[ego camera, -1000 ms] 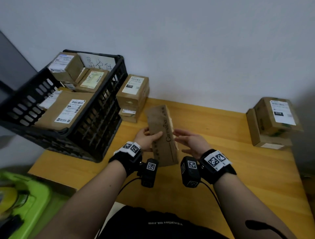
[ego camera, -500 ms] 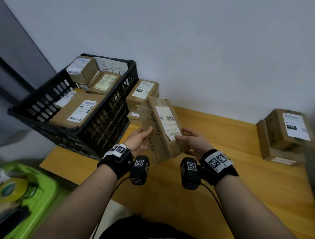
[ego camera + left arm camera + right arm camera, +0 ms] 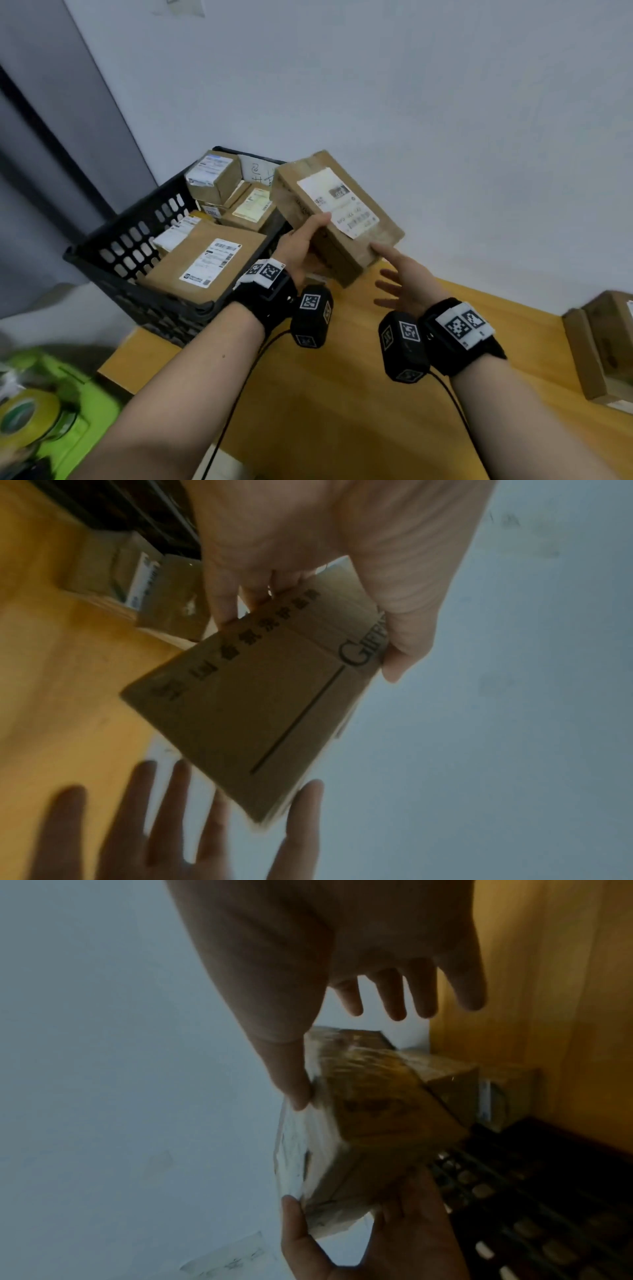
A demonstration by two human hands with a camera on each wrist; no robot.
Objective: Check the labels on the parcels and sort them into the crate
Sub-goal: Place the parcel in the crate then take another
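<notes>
Lifted higher and swung left since a moment ago, the long brown cardboard parcel [image 3: 337, 219] now hangs tilted above the near corner of the black slotted plastic crate [image 3: 137, 236], white label up. The left hand [image 3: 301, 245] grips its lower end, thumb on top, fingers [image 3: 222, 599] curled beneath. The right hand [image 3: 402, 281] has let go, fingers spread, thumb touching the parcel's corner above the yellow wooden table [image 3: 342, 394]. Labelled boxes [image 3: 205, 262] fill the crate.
</notes>
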